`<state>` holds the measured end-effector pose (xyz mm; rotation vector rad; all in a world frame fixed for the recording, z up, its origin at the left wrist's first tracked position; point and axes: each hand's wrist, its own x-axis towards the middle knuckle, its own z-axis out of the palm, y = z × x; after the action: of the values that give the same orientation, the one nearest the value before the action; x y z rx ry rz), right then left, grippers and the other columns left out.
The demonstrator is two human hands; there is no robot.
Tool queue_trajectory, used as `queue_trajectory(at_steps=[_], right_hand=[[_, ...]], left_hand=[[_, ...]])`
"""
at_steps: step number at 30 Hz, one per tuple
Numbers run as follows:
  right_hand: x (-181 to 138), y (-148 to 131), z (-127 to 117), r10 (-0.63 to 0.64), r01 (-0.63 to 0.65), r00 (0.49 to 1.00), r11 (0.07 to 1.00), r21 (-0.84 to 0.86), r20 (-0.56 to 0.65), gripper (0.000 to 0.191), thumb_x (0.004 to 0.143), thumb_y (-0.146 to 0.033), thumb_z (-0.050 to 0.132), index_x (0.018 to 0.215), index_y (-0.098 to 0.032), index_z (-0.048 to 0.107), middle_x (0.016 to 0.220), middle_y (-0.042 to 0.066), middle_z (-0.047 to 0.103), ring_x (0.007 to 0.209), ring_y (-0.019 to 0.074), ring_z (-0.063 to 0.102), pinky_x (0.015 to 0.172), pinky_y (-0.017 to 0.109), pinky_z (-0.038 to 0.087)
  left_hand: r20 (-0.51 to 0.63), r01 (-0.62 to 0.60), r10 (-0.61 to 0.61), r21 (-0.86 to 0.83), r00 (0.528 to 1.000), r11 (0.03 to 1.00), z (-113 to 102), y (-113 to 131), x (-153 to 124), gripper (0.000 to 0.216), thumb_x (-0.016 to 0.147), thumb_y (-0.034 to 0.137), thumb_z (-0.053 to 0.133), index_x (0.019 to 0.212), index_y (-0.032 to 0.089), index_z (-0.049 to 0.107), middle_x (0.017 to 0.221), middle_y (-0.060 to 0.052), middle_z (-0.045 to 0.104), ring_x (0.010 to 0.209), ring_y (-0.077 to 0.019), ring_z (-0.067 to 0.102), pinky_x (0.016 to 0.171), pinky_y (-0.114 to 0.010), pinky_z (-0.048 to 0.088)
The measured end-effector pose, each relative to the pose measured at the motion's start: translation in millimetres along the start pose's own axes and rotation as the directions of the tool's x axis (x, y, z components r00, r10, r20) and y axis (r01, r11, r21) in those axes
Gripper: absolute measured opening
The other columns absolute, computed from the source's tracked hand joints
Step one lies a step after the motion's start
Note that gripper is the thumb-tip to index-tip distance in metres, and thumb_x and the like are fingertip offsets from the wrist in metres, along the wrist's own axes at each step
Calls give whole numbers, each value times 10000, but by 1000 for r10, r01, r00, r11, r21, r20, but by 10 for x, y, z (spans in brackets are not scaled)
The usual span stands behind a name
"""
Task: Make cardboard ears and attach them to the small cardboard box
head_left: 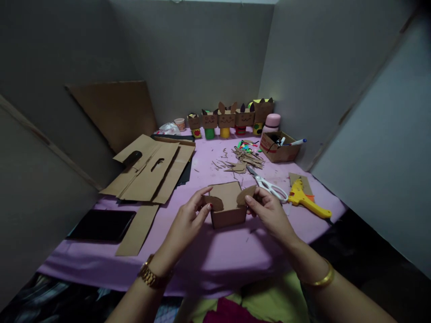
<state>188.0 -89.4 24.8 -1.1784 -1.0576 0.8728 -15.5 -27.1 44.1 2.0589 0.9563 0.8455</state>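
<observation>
A person sits at a tabletop (215, 255) covered in purple cloth, seen from their own head. Both hands meet at a small cardboard box (229, 208), which rests on the cloth near the front edge, in the middle.

The left hand (190, 217), with a gold watch on its wrist, has its fingers curled around the box's left side, thumb and fingertips pressed to a dark rounded flap (214, 203) there. The right hand (269, 211), with a gold bangle on its wrist, pinches a rounded cardboard piece (245, 194) at the box's upper right corner.

Just beyond the right hand lie white-handled scissors (271, 187) and, beside them, a yellow glue gun (306, 199). Behind the box is a pile of cardboard scraps (249, 157). To the left lie flattened cardboard sheets (151, 168), a cardboard strip (138, 229) and a black tablet (101, 225). Along the back wall stands a row of cardboard figures (229, 119) with faces and ears, next to a pink bottle (272, 122) and an open box of markers (279, 150).
</observation>
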Motion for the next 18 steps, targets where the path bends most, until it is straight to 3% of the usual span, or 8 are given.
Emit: queue_trajectory(at_steps=[4, 12, 18], right_hand=[[-1, 4, 2, 0, 0, 1000, 1000, -1, 7, 275, 790, -462, 652, 790, -197, 579, 701, -15, 577, 518, 91, 497, 465, 213, 365], [4, 29, -8, 6, -6, 1000, 1000, 7, 3, 293, 774, -479, 663, 777, -199, 577, 696, -18, 585, 515, 94, 503, 458, 216, 374], [3, 35, -15, 2, -2, 1000, 1000, 12, 13, 269, 791, -457, 654, 809, -195, 595, 724, -11, 605, 521, 90, 498, 465, 211, 375]], left_hand=[[15, 32, -30, -156, 999, 987, 24, -69, 2, 517, 895, 299, 503, 1386, 197, 377, 981, -77, 689, 923, -216, 640, 833, -335, 483], [-41, 111, -138, -390, 990, 914, 64, -73, 22, 432, 818, 276, 610, 1228, 172, 525, 904, -43, 693, 884, -186, 639, 804, -294, 469], [-31, 187, -229, -477, 973, 859, 50, 3, 31, 429, 788, 249, 634, 1196, 152, 542, 723, 18, 632, 687, -127, 590, 674, -242, 461]])
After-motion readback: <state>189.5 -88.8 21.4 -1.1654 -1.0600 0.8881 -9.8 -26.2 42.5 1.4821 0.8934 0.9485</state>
